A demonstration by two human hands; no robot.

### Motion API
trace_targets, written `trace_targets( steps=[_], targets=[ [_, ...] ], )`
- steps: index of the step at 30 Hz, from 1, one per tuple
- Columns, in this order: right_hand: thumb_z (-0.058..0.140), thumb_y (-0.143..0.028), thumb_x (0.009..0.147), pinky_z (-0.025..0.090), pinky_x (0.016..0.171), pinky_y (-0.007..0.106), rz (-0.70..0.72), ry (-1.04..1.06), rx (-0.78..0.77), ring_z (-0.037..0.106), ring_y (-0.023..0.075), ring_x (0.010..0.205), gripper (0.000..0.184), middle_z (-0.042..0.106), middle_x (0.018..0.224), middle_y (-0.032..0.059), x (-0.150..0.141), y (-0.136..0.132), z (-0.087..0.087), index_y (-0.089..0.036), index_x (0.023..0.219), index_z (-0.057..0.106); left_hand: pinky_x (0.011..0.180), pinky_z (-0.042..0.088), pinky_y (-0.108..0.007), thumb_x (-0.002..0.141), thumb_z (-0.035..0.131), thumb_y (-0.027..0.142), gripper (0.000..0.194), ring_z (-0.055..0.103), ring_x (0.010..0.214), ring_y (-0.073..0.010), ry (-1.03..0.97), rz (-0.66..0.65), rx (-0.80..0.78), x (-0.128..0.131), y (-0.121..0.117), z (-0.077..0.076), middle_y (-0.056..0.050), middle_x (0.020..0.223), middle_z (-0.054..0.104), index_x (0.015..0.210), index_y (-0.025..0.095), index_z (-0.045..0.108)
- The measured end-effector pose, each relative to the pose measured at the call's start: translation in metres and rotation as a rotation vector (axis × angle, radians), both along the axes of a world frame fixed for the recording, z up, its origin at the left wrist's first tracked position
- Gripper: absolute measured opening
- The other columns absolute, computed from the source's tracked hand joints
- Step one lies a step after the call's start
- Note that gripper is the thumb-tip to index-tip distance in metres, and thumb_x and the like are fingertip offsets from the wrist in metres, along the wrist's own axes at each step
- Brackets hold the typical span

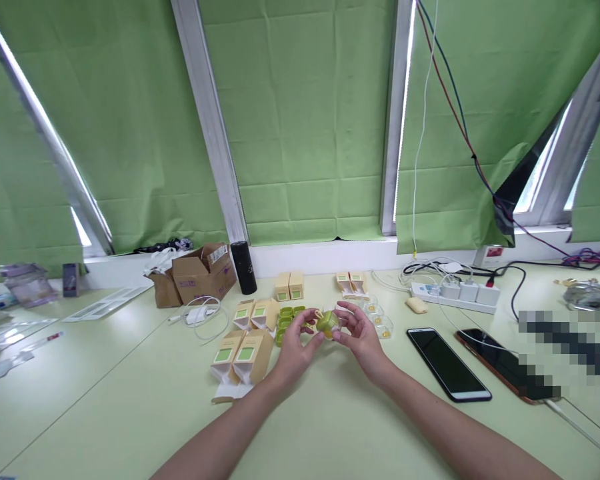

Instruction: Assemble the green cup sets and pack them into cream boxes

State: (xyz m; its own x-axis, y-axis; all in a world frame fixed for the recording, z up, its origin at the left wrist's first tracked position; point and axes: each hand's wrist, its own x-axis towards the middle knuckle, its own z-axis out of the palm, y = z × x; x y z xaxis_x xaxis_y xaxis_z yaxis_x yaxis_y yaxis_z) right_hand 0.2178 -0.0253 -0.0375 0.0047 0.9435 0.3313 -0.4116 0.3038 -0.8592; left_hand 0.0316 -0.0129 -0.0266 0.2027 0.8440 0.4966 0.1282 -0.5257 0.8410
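Between my two hands is a small round green object (327, 323) with a yellowish loop on top; its exact kind I cannot make out. My left hand (299, 343) pinches it from the left, thumb below. From the other side, the fingers of my right hand (361, 339) close on it, thumb at its lower edge. Behind my left fingers, partly hidden, lie small green cups (284, 321) grouped together. Just beyond my right hand sits a clear plastic tray (383, 327) with yellow pieces in it. Cream-coloured boxes with green windows (253, 353) stand left of my left hand, their white flaps open.
More cream boxes (290, 285) stand farther back. A cardboard carton (203, 275) and a black cylinder (243, 268) are near the wall. To the right are a phone (449, 363), a second phone (505, 365) on a cable, and a power strip (455, 295) with tangled wires.
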Motion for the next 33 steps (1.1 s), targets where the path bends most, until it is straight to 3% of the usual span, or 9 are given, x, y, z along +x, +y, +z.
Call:
trace_targets(
  steps=[4,8,15,18,22,26,27,33],
  targets=[
    [0.095,-0.026,0.063,0.058,0.092,0.044,0.012,-0.016,0.029,0.064,0.0288,0.117,0.071,0.071,0.119,0.0073,-0.003,-0.003,0.002,-0.030,0.125,0.061,0.100,0.052,-0.044,0.085,0.080,0.039,0.057,0.064,0.121,-0.0303,0.027,-0.029,-0.011,-0.001,-0.002,0.002,-0.014,0.136,0.067,0.136,0.023,0.062],
    [0.094,-0.025,0.065,0.058,0.089,0.042,0.024,-0.023,0.043,0.067,0.0273,0.111,0.069,0.071,0.120,0.0078,-0.005,-0.004,0.002,-0.030,0.125,0.060,0.100,0.052,-0.045,0.083,0.080,0.034,0.053,0.063,0.124,-0.0316,0.018,-0.044,-0.031,0.001,-0.004,0.004,-0.014,0.137,0.068,0.133,0.023,0.065],
    [0.093,-0.025,0.064,0.059,0.087,0.041,-0.020,-0.091,0.044,0.063,0.0296,0.120,0.067,0.069,0.121,0.0082,-0.006,-0.001,-0.004,-0.030,0.124,0.063,0.100,0.052,-0.045,0.080,0.082,0.033,0.050,0.068,0.111,-0.0285,0.010,-0.032,-0.057,0.002,-0.003,0.004,-0.013,0.131,0.071,0.127,0.022,0.069],
    [0.087,-0.029,0.073,0.058,0.089,0.042,-0.080,-0.186,0.093,0.064,0.0293,0.117,0.052,0.070,0.121,0.0080,-0.003,0.000,-0.006,-0.030,0.121,0.066,0.099,0.052,-0.045,0.081,0.082,0.032,0.047,0.068,0.108,-0.0285,0.049,0.015,-0.030,0.001,-0.004,0.004,-0.012,0.127,0.072,0.125,0.023,0.070],
    [0.068,-0.032,0.091,0.053,0.093,0.045,-0.309,-0.484,0.237,0.064,0.0292,0.112,0.020,0.072,0.120,0.0071,0.013,0.011,-0.006,-0.029,0.110,0.074,0.104,0.048,-0.048,0.079,0.080,0.021,0.044,0.063,0.116,-0.0312,0.150,0.059,0.044,-0.002,-0.006,0.003,-0.011,0.126,0.071,0.122,0.025,0.072],
    [0.052,-0.023,0.097,0.047,0.099,0.044,-0.566,-0.988,0.276,0.058,0.0296,0.119,0.024,0.074,0.120,0.0073,0.037,0.039,0.000,-0.025,0.106,0.074,0.107,0.044,-0.050,0.075,0.079,0.013,0.046,0.059,0.119,-0.0324,0.302,0.032,0.093,-0.001,-0.012,0.003,-0.009,0.120,0.071,0.118,0.026,0.073],
    [0.048,-0.021,0.098,0.045,0.101,0.044,-0.593,-1.184,0.256,0.057,0.0290,0.120,0.028,0.074,0.123,0.0065,0.042,0.047,0.003,-0.025,0.110,0.073,0.107,0.043,-0.051,0.075,0.080,0.013,0.046,0.058,0.119,-0.0327,0.344,0.021,0.108,-0.001,-0.014,0.003,-0.008,0.119,0.071,0.118,0.027,0.073],
    [0.049,-0.014,0.097,0.035,0.103,0.048,-0.551,-1.468,0.197,0.049,0.0333,0.127,0.032,0.073,0.129,0.0107,0.050,0.089,0.020,-0.022,0.116,0.074,0.101,0.043,-0.051,0.075,0.083,0.018,0.044,0.056,0.114,-0.0344,0.478,-0.015,0.135,0.003,-0.018,0.001,-0.009,0.115,0.070,0.116,0.029,0.073]
  ],
)
